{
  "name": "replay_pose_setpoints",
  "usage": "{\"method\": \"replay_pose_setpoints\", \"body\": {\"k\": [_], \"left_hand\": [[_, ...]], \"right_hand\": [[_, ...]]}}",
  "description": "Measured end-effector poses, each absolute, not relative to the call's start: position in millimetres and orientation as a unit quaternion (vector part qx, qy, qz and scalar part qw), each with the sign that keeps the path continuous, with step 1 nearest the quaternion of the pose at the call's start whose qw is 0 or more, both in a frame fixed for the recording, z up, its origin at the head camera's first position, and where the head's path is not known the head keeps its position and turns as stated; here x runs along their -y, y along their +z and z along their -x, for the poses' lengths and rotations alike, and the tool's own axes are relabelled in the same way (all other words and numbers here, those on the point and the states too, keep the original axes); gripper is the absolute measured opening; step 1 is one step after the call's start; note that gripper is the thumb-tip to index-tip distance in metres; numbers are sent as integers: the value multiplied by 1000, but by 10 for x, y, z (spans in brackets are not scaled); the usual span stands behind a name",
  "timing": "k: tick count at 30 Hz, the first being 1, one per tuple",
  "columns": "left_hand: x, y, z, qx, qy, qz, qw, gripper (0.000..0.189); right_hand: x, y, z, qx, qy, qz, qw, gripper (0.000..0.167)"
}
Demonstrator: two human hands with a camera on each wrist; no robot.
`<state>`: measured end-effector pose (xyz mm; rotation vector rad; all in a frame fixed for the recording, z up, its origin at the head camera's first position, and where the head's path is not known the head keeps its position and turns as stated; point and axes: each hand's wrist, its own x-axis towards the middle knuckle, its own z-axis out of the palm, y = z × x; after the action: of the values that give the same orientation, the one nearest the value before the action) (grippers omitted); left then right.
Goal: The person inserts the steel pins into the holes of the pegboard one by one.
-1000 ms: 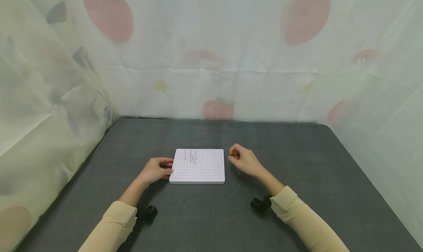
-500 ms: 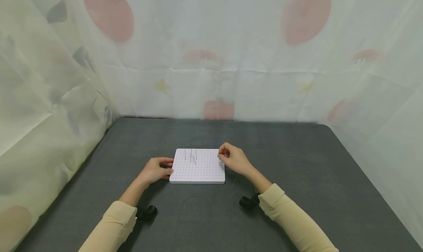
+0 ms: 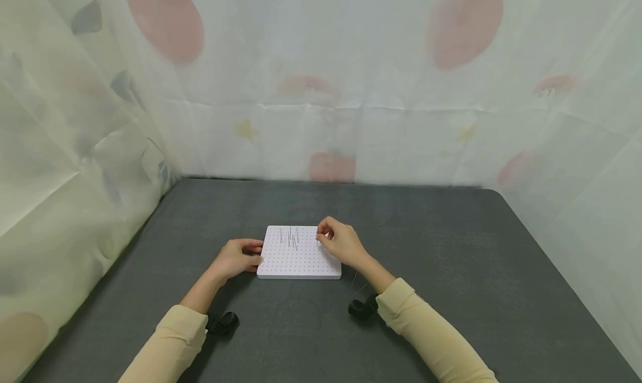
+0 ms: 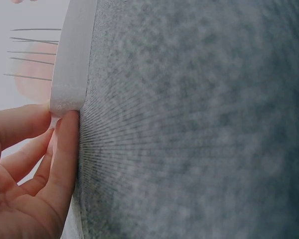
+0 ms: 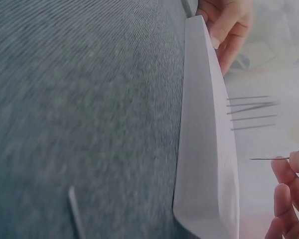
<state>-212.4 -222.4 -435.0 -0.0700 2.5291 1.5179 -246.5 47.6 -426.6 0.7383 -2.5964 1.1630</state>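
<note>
A white board with rows of small holes (image 3: 301, 265) lies flat on the dark table. My left hand (image 3: 233, 258) holds its left edge, thumb at the upper rim and fingers along the side, as the left wrist view also shows. Several thin metal needles (image 4: 34, 52) stand in the board's far left part, one of them leaning. Between thumb and index finger, my right hand (image 3: 343, 242) pinches another needle (image 5: 269, 159) above the right half of the board. Its tip points down at the board, and in the right wrist view it is apart from the surface.
Loose needles lie on the table right of the board, among them a needle (image 3: 358, 292) near the right wrist; the right forearm partly covers this area. Black wrist devices (image 3: 223, 323) sit below both wrists. A printed curtain (image 3: 391, 137) hangs behind the table.
My right hand has moved left from beside the board to above its right half, carrying the needle. The left hand, the board and the standing needles have stayed in place.
</note>
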Motion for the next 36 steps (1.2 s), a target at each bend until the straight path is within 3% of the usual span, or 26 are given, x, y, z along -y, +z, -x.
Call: {"method": "replay_pose_setpoints", "body": {"k": [36], "left_hand": [[2230,-4350,2122,-849,519,21,99,47]], "right_hand": [[-154,-4322,2525,901,316,-281,92,5]]}}
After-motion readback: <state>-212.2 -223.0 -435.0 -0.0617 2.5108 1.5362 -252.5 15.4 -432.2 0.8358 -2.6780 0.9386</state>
